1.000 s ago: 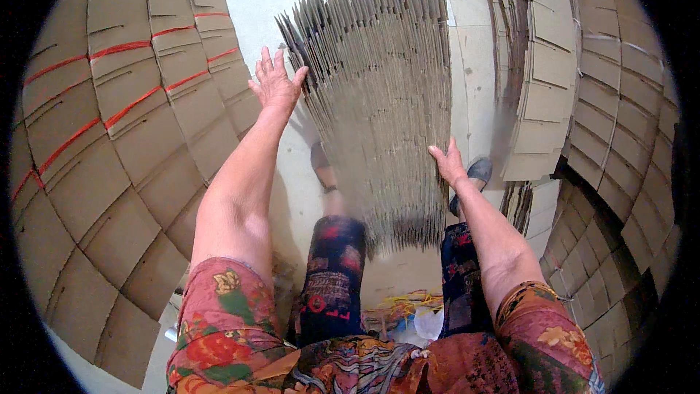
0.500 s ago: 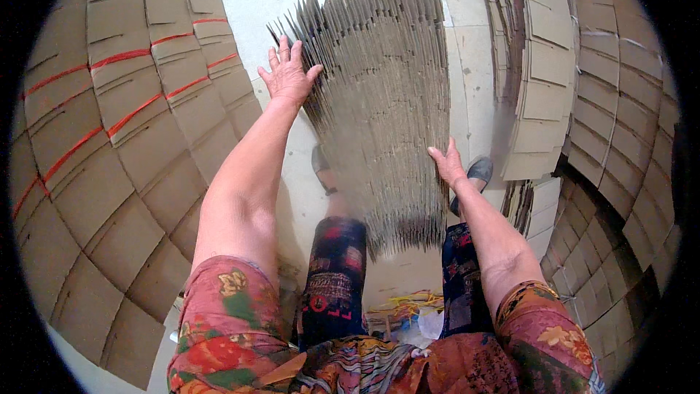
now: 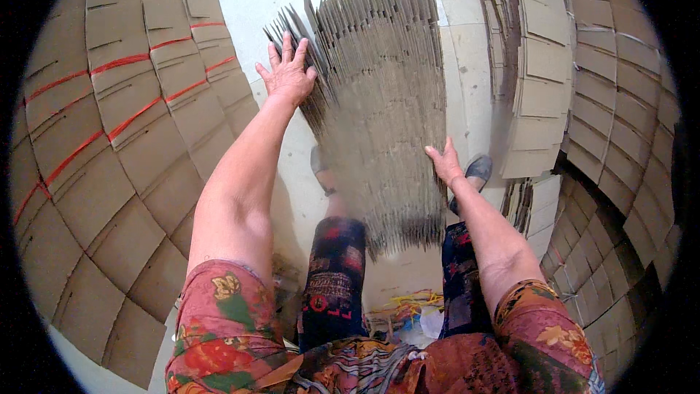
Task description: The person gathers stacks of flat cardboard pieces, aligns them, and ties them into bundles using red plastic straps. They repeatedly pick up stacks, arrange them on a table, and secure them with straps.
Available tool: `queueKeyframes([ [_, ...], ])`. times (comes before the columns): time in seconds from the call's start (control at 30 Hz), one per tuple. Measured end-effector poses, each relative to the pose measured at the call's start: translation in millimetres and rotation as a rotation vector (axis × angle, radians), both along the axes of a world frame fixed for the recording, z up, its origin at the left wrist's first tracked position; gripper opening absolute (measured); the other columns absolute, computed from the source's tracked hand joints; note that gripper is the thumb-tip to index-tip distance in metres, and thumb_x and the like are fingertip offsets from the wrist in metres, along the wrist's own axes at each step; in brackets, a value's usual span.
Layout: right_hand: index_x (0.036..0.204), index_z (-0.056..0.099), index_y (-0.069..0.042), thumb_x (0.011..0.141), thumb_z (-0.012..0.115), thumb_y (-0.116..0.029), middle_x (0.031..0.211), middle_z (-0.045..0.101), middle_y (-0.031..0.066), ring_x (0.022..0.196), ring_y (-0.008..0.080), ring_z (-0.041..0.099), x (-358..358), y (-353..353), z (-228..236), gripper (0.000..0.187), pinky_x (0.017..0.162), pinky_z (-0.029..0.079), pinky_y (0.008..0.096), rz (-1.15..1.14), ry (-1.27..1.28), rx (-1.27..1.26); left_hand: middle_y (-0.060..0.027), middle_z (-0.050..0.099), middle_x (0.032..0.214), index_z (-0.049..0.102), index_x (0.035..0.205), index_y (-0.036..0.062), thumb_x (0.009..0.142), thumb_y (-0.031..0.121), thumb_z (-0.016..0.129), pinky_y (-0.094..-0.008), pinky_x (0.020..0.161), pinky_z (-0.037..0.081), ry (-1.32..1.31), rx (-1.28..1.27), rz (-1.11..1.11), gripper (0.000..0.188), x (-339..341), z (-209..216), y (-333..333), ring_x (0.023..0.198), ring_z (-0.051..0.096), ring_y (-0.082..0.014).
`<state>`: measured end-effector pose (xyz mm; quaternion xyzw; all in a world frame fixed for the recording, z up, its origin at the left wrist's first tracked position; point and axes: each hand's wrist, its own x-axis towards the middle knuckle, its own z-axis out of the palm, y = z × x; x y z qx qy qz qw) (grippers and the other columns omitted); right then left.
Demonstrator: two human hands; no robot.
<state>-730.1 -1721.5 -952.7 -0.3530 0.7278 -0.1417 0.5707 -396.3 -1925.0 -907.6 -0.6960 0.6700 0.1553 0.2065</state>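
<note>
A thick stack of cardboard sheets (image 3: 390, 102) stands on edge between my legs, its upper ends jagged and fanned. My left hand (image 3: 288, 76) lies against the stack's far left side, fingers spread, touching the outermost sheets. A few of those sheets lean away to the left, with a narrow gap at the top between them and the rest. On the right side, lower down, my right hand (image 3: 445, 163) rests against the stack's edge with its thumb apart from the fingers. The far side of that hand's fingers is partly hidden.
Piles of flat cardboard tied with red strapping (image 3: 120, 58) rise on the left. More cardboard stacks (image 3: 543, 66) stand on the right. Yellow and red strips (image 3: 415, 298) and clear plastic lie behind the stack, near my legs. A dark shoe (image 3: 479, 168) shows beside my right hand.
The outermost sheets under my left hand have tipped left, and a gap has opened at the top of the stack. My right hand has barely moved.
</note>
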Motion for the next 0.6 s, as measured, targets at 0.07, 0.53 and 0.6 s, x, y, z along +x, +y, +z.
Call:
queueKeyframes([
  [0.07,0.12,0.038,0.0,0.077,0.063,-0.018,0.109,0.056,0.0175,0.102,0.0262,0.054,-1.3,0.4,-1.2,0.053,0.089,0.041,0.0355,0.008,0.003,0.003,-0.0042,0.011,0.147,0.033,0.134,0.0238,0.08,0.049,0.053,-0.0623,0.1,0.012,0.069,-0.036,0.078,0.063,-6.1,4.2,-2.1,0.134,0.01,-0.0322],
  [0.53,0.12,0.037,0.0,0.077,0.063,-0.019,0.111,0.055,0.0191,0.103,0.0282,0.053,-2.7,1.7,-2.8,0.054,0.09,0.04,0.0363,0.028,-0.004,-0.007,-0.0008,0.005,0.148,0.027,0.135,0.0375,0.074,0.021,0.058,-0.0639,0.099,0.014,0.009,-0.099,-0.118,0.07,-21.3,-4.1,-12.2,0.135,0.01,-0.0328],
  [0.6,0.121,0.037,0.0,0.077,0.063,-0.019,0.111,0.055,0.0192,0.104,0.0285,0.053,-3.3,1.2,-3.2,0.055,0.09,0.04,0.0361,0.019,-0.005,-0.008,-0.0021,0.01,0.148,0.033,0.133,0.0327,0.078,0.025,0.054,-0.0636,0.1,0.01,0.027,-0.087,-0.056,0.06,-21.8,-2.4,-9.9,0.135,0.008,-0.0324],
])
